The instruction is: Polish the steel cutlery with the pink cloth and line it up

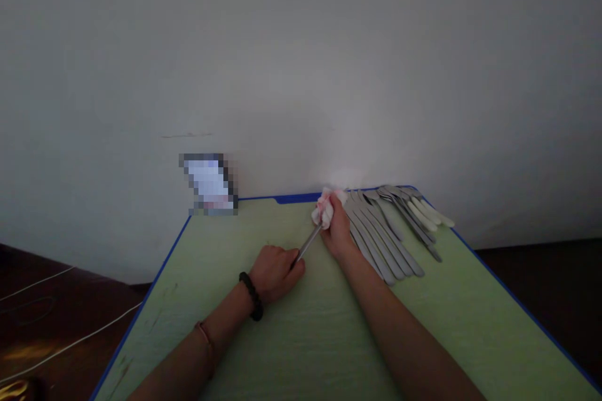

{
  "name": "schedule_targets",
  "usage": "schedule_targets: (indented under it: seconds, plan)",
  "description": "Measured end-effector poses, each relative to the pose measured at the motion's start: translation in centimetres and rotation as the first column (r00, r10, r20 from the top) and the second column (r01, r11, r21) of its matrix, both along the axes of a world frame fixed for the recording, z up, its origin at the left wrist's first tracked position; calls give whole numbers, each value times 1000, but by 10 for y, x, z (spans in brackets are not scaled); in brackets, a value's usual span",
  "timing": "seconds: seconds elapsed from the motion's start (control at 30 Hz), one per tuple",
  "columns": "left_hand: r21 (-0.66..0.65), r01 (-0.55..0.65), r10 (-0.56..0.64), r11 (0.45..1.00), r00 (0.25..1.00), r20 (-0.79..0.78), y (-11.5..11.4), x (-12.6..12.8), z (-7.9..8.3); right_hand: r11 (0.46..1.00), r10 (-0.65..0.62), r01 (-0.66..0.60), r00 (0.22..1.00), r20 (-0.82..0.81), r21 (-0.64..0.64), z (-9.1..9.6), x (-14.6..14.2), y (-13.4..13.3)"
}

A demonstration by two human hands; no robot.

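Note:
My left hand (pixel 276 272) is closed around one end of a slim piece of metal cutlery (pixel 310 243), which slants up and to the right above the table. Its far end disappears inside a crumpled white and pinkish tissue (pixel 324 208), so I cannot tell which kind it is. My right hand (pixel 337 229) is closed on that tissue, around the covered end. Just right of this hand lie several silver table knives (pixel 383 244) side by side, handles toward me. Beyond them are several metal forks or spoons (pixel 409 216), partly overlapping, and some white-handled cutlery (pixel 426 213).
The light green table (pixel 263 351) has a blue edge and meets a grey-white wall (pixel 301 62). A pixelated phone-like screen (pixel 211 183) leans at the back left corner. White cables (pixel 79 341) run over the dark floor on the left.

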State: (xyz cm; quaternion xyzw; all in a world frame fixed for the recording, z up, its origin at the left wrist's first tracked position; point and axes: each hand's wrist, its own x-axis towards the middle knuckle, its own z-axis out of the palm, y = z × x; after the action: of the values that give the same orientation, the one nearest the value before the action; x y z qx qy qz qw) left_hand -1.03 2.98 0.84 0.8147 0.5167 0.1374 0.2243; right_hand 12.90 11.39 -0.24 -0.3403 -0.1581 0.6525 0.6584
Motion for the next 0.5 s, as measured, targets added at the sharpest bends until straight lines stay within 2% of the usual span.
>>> schedule_targets:
  seconds: [0.1, 0.23, 0.33, 0.4, 0.5]
  plan:
    - [0, 53, -53, 999, 998, -19, 0, -3, -1, 1000, -28, 27, 999, -35, -10, 9, 7, 2]
    - [-1, 101, -101, 995, 995, 5, 3, -10, -5, 968, -251, 251, 968, -8, -23, 21, 26, 10]
    - [0, 114, -114, 993, 993, 38, 5, -14, -9, 930, -368, 368, 929, 46, -6, 27, 37, 15]
    - [-3, 117, -117, 993, 991, 60, 6, -16, -11, 912, -406, 410, 907, 113, -18, 26, 37, 17]
    - [-18, 123, -121, 992, 988, 94, 7, -18, -12, 924, -369, 383, 895, 250, -9, 17, 29, 17]
